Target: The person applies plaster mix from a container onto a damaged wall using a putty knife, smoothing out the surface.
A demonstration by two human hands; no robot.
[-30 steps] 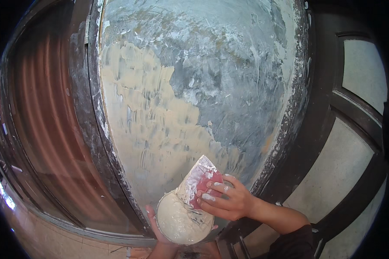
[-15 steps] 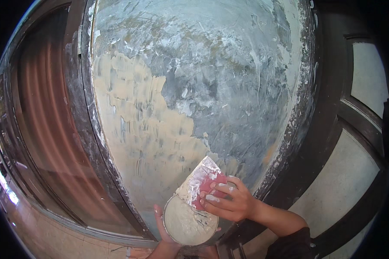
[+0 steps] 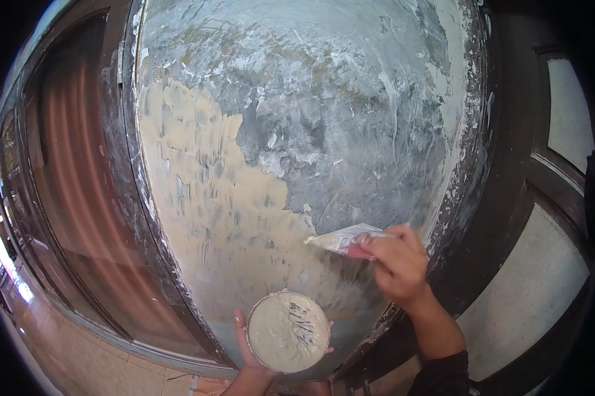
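My right hand (image 3: pixel 401 261) is closed round the red grip of a wide putty knife (image 3: pixel 343 239), whose blade is smeared with pale putty. The blade is tilted, its left corner at the lower edge of the bare grey patch on the wall (image 3: pixel 337 145); I cannot tell whether it touches. Lower down, my left hand (image 3: pixel 247 343) holds a round tub (image 3: pixel 252 350) from below and the side, its thumb up along the rim. Cream putty (image 3: pixel 287 330) fills the tub, with dark streaks across its surface. Part of the left hand is hidden beneath it.
Fresh beige putty (image 3: pixel 205 191) covers the wall's left and lower part. A dark-framed window with a reddish curtain (image 3: pixel 79 145) stands left, over a tiled floor (image 3: pixel 93 356). On the right is a dark frame with pale panels (image 3: pixel 528 277).
My right hand has lifted the putty knife off the tub, up and to the right toward the wall, turning the blade flatter. The tub has barely shifted in my left hand.
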